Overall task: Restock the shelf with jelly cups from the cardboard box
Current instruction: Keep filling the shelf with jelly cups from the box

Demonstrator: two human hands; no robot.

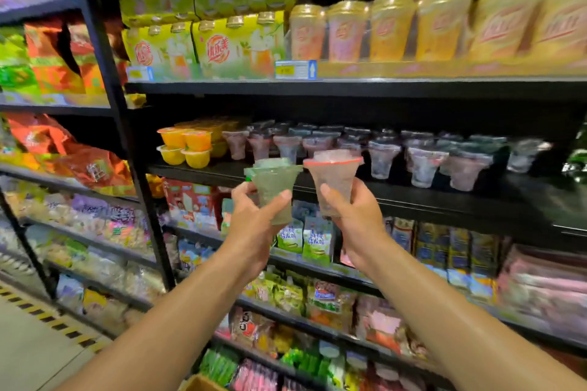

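My left hand [254,225] grips a green-lidded jelly cup [273,187], held upright in front of the black shelf [444,200]. My right hand [355,219] grips a red-rimmed pinkish jelly cup [333,178] beside it. Both cups hover just before the shelf's front edge. On that shelf stand several clear jelly cups [422,165] in rows, with orange fruit cups [187,146] stacked at the left. A corner of the cardboard box [198,383] shows at the bottom edge.
Above, a shelf carries tall milk-tea cups [390,28] and yellow multipacks [235,44]. Below are snack packets [314,241] on lower shelves. A black upright post [127,143] divides this bay from bagged snacks at the left. Floor with hazard striping [47,317] lies bottom left.
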